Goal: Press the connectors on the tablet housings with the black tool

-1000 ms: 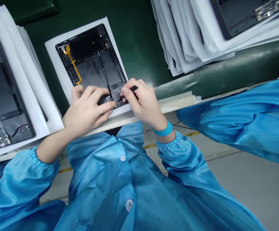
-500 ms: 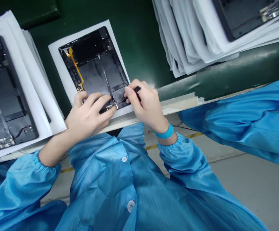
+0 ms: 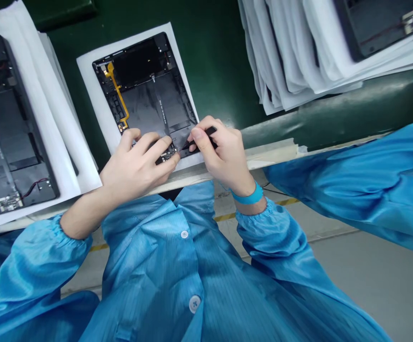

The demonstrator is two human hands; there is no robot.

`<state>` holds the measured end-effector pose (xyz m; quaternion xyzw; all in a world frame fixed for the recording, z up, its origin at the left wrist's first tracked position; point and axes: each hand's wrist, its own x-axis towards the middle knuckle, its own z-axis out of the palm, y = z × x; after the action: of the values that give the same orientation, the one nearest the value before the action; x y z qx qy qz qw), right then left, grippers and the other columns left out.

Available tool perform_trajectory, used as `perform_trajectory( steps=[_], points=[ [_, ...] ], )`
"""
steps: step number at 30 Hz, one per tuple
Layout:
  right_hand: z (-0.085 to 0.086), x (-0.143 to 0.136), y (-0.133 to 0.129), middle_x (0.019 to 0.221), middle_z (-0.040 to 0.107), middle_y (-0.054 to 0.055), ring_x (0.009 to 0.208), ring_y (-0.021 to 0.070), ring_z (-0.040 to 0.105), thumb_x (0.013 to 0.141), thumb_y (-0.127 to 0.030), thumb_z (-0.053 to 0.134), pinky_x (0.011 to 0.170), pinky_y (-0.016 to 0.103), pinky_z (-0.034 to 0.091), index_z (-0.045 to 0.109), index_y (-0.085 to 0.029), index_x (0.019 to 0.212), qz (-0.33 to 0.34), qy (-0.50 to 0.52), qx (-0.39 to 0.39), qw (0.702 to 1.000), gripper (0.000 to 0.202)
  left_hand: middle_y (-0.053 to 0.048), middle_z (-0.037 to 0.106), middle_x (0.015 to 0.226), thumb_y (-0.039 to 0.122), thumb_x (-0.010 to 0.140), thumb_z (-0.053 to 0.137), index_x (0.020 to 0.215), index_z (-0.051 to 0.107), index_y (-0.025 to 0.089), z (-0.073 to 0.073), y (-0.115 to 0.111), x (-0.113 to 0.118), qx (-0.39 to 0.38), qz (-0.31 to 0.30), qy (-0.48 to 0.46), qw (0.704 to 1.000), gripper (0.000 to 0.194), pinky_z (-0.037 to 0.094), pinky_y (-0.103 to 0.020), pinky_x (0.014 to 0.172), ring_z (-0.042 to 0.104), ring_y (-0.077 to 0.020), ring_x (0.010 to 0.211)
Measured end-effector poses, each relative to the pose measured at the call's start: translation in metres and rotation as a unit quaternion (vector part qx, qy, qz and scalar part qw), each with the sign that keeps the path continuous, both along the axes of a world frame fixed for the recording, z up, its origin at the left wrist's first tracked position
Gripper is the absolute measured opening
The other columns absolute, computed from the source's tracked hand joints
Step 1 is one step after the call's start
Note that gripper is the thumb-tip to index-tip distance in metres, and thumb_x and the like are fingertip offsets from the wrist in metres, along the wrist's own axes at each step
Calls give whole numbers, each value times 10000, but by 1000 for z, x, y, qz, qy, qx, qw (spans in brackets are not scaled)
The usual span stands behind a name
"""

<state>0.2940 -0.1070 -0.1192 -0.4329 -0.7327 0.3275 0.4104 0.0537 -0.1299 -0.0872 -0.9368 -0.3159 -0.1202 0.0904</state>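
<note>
An opened tablet housing (image 3: 142, 107) lies on a white sheet (image 3: 91, 97), tilted slightly. Inside it are a yellow-orange flex cable (image 3: 118, 92), a thin printed strip (image 3: 162, 107) and, at the near edge, a small circuit board (image 3: 168, 154). My left hand (image 3: 137, 161) rests over the near-left corner, fingers spread, their tips at that board. Pinched in my right hand (image 3: 225, 152) are black tweezers (image 3: 211, 130). Their tips point down-left toward the board's right end; whether they grip anything is too small to tell.
Another tablet housing (image 3: 12, 128) lies on stacked white sheets (image 3: 62, 142) at left. On the right, a housing (image 3: 377, 28) tops a thick pile of sheets (image 3: 281, 61). The green table (image 3: 213, 61) ends close in front of me. A co-worker's blue sleeve (image 3: 352, 175) is at right.
The whole view has shifted slightly, so table items appear a little higher and farther right. The tweezers still point at the board's right end, and my left fingers remain over the same corner.
</note>
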Motion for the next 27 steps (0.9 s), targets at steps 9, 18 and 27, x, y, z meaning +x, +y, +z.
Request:
perform_trajectory(
  steps=[9, 18, 27],
  points=[
    [0, 1, 0, 911, 749, 14, 808, 201, 721, 1221, -521, 474, 924, 424, 577, 634, -267, 962, 5, -2, -7, 1000, 396, -184, 760, 1406, 293, 1172, 597, 1364, 774, 242, -1, 3, -4, -64, 8, -4, 998, 266, 595, -567, 933, 728, -384, 1235],
    [0, 1, 1, 903, 764, 22, 844, 214, 730, 1219, -531, 473, 926, 429, 574, 643, -268, 966, 9, -4, 0, 1000, 403, -186, 725, 1452, 367, 1182, 570, 1298, 845, 260, -8, 9, -6, -138, 28, -61, 988, 317, 579, -592, 997, 672, -396, 1285],
    [2, 1, 2, 925, 785, 30, 896, 223, 745, 1213, -609, 433, 981, 446, 575, 645, -264, 972, 23, -5, -18, 1000, 472, -177, 586, 1663, 391, 1183, 587, 1332, 876, 306, -7, 10, -10, -212, 70, -107, 969, 336, 473, -687, 1229, 564, -431, 1477]
  ],
)
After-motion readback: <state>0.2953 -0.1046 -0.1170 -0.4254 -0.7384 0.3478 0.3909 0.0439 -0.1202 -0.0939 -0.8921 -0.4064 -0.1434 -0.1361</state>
